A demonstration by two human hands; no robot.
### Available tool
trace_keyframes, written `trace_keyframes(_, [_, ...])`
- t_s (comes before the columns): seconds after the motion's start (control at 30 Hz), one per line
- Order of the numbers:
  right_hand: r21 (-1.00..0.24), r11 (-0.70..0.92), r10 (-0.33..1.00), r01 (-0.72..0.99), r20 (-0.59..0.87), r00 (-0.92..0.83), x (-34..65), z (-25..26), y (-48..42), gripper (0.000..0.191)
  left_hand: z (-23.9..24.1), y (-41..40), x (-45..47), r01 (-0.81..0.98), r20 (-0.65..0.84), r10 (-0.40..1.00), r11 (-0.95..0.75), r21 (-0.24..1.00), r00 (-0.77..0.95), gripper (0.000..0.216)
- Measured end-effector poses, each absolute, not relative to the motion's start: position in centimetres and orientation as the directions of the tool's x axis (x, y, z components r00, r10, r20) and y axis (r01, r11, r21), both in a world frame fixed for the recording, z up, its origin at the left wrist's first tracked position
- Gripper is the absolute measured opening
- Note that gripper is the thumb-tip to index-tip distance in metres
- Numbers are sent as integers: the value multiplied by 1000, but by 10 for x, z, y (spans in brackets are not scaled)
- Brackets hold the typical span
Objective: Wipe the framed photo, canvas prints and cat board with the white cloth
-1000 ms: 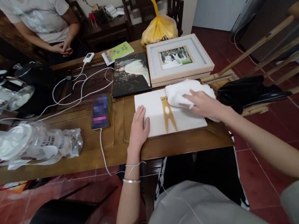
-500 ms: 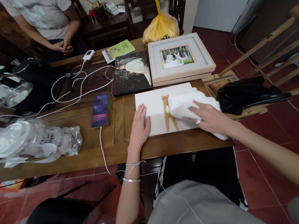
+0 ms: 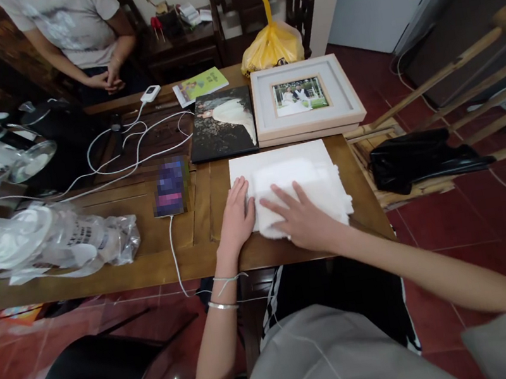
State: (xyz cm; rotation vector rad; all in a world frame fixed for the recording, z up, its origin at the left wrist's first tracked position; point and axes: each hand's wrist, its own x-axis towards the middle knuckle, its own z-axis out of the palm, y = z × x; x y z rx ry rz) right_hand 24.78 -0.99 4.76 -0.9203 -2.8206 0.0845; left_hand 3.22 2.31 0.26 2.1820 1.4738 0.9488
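Observation:
A white board (image 3: 290, 152) lies near the front edge of the table. On it sits a soft white cloth (image 3: 323, 194) with ragged edges, overhanging the board's right side. Spread flat on top of the cloth is my right hand (image 3: 303, 220), its fingers apart. My left hand (image 3: 237, 217) rests flat along the board's left edge with the fingers stretched out, beside the cloth. The tan animal-shaped figure on the board is hidden under the cloth and hand.
Behind the board are a dark wedding photo panel (image 3: 223, 123) and a framed photo (image 3: 310, 126). Leftward lie a phone (image 3: 170, 188) on a cable and a bagged drink cup (image 3: 72, 234). A yellow bag (image 3: 272, 49) stands behind; a person (image 3: 74, 32) sits across.
My right hand has moved left with the cloth, from the board's right side to its middle, covering the tan figure. Its fingers have spread flat. My left hand stays put.

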Motion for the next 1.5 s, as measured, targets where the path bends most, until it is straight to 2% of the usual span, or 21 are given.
trace_keyframes(0.13, [-160,860,508,484,193,-839,268,47,-47,33,2,23,31,676,344,902,-425,602,262,48])
trace_keyframes(0.23, [-221,866,489,449,182,-853,280,51,-32,40,1,23,31,677,344,903,-422,602,258,48])
trace_keyframes(0.33, [-246,830,540,500,133,-831,282,57,10,52,1,24,32,681,339,909,-408,608,243,46])
trace_keyframes(0.47, [-225,727,677,649,76,-732,262,63,67,55,2,24,34,682,336,914,-395,615,226,46])
trace_keyframes(0.57, [-210,644,762,736,91,-641,237,61,82,56,2,24,35,681,334,916,-389,620,220,44])
trace_keyframes(0.67, [-158,625,780,764,156,-606,217,52,66,47,2,24,35,669,334,920,-382,637,207,47])
trace_keyframes(0.8, [-100,725,688,682,152,-710,223,46,16,38,2,23,34,647,342,917,-391,655,207,49])
trace_keyframes(0.9, [-132,820,572,557,129,-810,245,49,-19,37,1,23,34,652,335,918,-389,651,213,49])
trace_keyframes(1.03, [-213,887,447,410,168,-879,279,56,-33,38,-1,24,34,654,340,912,-403,641,229,52])
trace_keyframes(1.1, [-243,873,468,422,178,-865,291,58,-21,38,-1,24,34,662,333,915,-397,636,229,52])
trace_keyframes(1.27, [-232,773,624,591,105,-775,293,63,26,48,-1,26,36,671,329,919,-384,634,215,49])
trace_keyframes(1.4, [-158,718,690,678,35,-723,259,67,47,59,-3,26,36,625,347,916,-392,676,199,47])
trace_keyframes(1.5, [-78,719,695,691,43,-718,227,66,45,55,-1,25,35,519,373,922,-371,770,105,53])
